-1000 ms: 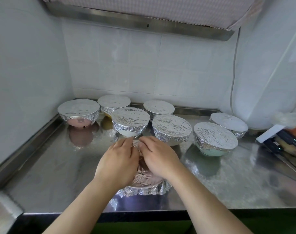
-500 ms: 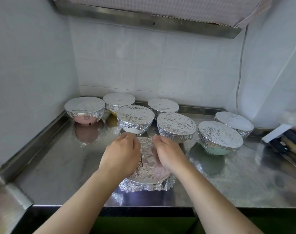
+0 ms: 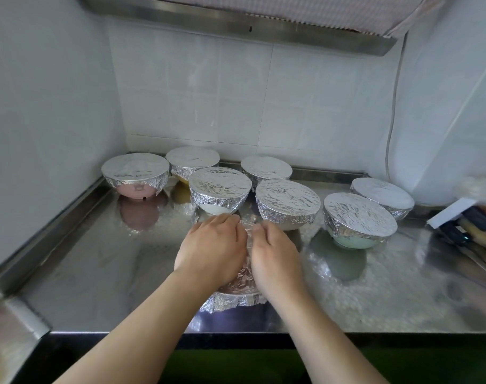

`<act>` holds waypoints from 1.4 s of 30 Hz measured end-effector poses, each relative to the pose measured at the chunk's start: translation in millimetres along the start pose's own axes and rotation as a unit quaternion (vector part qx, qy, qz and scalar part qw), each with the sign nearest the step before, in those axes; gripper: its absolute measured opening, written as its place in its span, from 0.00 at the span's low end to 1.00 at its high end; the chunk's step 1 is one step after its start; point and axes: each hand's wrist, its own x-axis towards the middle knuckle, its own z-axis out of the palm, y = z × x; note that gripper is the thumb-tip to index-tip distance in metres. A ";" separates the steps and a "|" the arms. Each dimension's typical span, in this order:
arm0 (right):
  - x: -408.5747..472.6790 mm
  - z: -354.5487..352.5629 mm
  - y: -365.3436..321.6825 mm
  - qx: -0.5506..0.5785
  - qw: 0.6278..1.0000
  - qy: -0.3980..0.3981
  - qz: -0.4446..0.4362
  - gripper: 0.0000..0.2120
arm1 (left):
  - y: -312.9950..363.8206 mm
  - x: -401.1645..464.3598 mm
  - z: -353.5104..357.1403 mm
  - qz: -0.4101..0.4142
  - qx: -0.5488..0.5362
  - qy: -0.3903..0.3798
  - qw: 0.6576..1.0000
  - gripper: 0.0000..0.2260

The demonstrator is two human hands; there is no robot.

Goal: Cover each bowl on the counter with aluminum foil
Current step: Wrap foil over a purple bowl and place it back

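Here, the foil (image 3: 237, 300) was pressed over the nearest bowl by the left hand (image 3: 212, 249) and right hand (image 3: 275, 254), fingers curled onto it; even crimping around the rim was judged advisable.

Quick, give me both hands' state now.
Left hand: pressing foil down on the near bowl; fingers curl over it.
Right hand: same, gripping the foil.
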 end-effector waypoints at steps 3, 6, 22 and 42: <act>-0.3 -4.6 3.8 0.062 0.997 -0.004 0.037 0.13 | -0.3 0.7 -2.3 -0.010 -0.013 -0.008 1.000 0.13; 2.3 -8.9 4.8 0.056 0.996 -0.024 0.057 0.15 | -0.1 0.6 -3.2 -0.005 -0.002 -0.020 1.000 0.14; 16.0 -5.9 8.9 0.093 0.988 -0.049 0.113 0.22 | 8.7 -31.1 -17.3 -0.167 -0.281 0.155 0.932 0.09; -11.6 -3.5 14.5 0.258 0.961 0.023 0.101 0.17 | 6.0 -46.0 -12.7 -0.239 -0.427 0.175 0.854 0.14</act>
